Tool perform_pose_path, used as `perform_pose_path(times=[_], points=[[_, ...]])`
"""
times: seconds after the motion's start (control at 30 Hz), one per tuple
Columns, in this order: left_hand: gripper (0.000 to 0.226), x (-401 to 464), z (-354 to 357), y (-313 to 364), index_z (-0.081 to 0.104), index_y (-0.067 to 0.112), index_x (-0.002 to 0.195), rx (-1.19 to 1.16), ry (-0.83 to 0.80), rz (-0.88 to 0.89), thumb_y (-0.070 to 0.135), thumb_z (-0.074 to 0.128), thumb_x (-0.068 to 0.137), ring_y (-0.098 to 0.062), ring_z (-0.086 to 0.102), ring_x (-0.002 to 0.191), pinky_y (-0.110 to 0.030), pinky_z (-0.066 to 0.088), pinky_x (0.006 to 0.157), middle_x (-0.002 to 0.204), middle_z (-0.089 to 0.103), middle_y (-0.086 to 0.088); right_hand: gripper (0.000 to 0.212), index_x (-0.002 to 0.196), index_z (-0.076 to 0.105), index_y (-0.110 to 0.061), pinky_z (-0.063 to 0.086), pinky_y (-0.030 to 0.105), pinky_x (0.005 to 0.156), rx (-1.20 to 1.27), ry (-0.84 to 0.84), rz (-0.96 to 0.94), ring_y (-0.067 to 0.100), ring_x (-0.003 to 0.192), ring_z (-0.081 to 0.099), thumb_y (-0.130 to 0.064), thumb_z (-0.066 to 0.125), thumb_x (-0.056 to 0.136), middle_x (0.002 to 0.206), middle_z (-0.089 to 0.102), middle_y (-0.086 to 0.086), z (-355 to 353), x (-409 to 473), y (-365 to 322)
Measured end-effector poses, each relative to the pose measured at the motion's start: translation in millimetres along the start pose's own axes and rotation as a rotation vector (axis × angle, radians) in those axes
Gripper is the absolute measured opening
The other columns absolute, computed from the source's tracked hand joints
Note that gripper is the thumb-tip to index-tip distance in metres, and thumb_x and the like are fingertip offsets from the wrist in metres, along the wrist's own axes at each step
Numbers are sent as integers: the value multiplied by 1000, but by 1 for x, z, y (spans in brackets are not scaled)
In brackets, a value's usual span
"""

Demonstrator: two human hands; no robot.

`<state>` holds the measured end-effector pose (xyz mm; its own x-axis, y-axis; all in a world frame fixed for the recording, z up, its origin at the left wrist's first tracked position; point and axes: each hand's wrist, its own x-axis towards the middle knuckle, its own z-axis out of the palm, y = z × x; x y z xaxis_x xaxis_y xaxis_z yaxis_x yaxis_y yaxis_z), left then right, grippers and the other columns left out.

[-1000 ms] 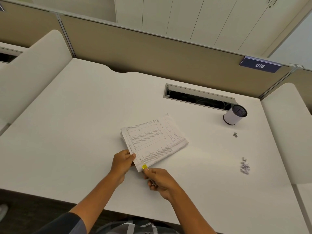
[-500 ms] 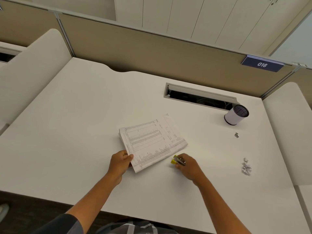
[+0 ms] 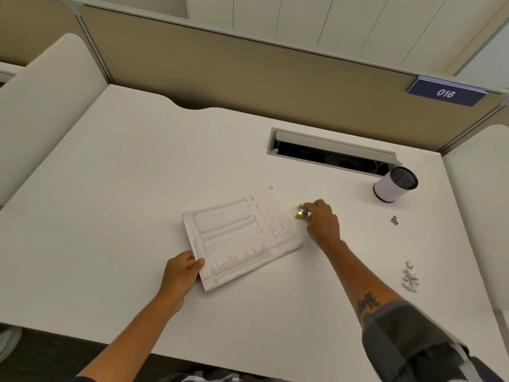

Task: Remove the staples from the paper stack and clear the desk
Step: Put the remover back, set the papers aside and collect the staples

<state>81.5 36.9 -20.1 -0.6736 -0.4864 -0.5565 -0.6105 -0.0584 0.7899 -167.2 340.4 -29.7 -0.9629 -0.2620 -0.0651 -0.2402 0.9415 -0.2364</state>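
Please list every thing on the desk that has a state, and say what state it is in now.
paper stack: flat on the desk, near corner held
left hand: pinches the stack's near corner
right hand: grips the staple remover
staple remover: in the right hand, beside the stack's far right edge
mesh cup: upright
cable tray lid: open
pulled staples: loose pile on the desk

The right hand (image 3: pixel 322 221) has carried the staple remover (image 3: pixel 303 211) from the paper stack's (image 3: pixel 239 238) near corner to its far right edge.
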Motion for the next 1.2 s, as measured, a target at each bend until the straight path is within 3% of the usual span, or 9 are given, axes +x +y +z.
perform_pose_path(times=[0.17, 0.33, 0.6, 0.83, 0.9, 1.07, 1.2], points=[[22, 3, -3, 0, 70, 12, 122, 13, 25, -28, 10, 61, 103, -24, 76, 102, -34, 65, 76, 122, 76, -7, 42, 123, 73, -18, 51, 40, 66, -50, 91, -64, 32, 95, 60, 4, 66, 88, 113, 65, 7, 7, 44, -7], [19, 3, -4, -1, 70, 17, 119, 8, 48, -36, 11, 61, 104, -21, 75, 99, -27, 64, 68, 119, 77, -4, 40, 124, 72, -17, 53, 42, 68, -58, 151, -92, 34, 97, 62, 1, 70, 88, 114, 68, 8, 5, 86, -13], [17, 5, 0, 0, 68, 23, 115, 15, 65, -53, 12, 60, 104, -23, 76, 98, -31, 62, 71, 120, 77, -4, 38, 131, 69, -18, 51, 44, 75, -58, 146, -82, 36, 111, 59, -4, 64, 96, 121, 67, 8, 1, 143, -18], [17, 4, 2, 4, 68, 24, 114, 33, 71, -60, 13, 60, 104, -20, 76, 95, -22, 60, 63, 114, 77, -1, 41, 133, 68, -20, 52, 45, 73, -31, 173, -80, 35, 103, 59, -5, 65, 95, 119, 65, 9, 5, 168, -15], [17, 3, 3, 6, 68, 24, 115, 37, 73, -61, 13, 60, 104, -21, 76, 94, -20, 59, 61, 113, 77, 0, 46, 138, 65, -20, 52, 47, 79, -35, 156, -80, 36, 108, 59, -6, 67, 95, 124, 64, 9, 4, 170, -15], [18, -1, 2, 15, 68, 23, 116, 40, 69, -50, 12, 60, 104, -17, 75, 92, -18, 59, 56, 107, 76, 4, 73, 154, 46, -17, 39, 54, 115, 21, 193, -9, 35, 141, 45, -15, 79, 89, 154, 47, 12, -1, 157, -22], [22, -4, 1, 28, 68, 30, 106, 50, 59, -6, 9, 60, 104, -18, 75, 96, -18, 60, 57, 103, 76, 9, 73, 155, 46, -18, 40, 54, 115, 215, 219, -21, 33, 144, 41, -25, 79, 90, 155, 46, 11, -14, 113, -41]])
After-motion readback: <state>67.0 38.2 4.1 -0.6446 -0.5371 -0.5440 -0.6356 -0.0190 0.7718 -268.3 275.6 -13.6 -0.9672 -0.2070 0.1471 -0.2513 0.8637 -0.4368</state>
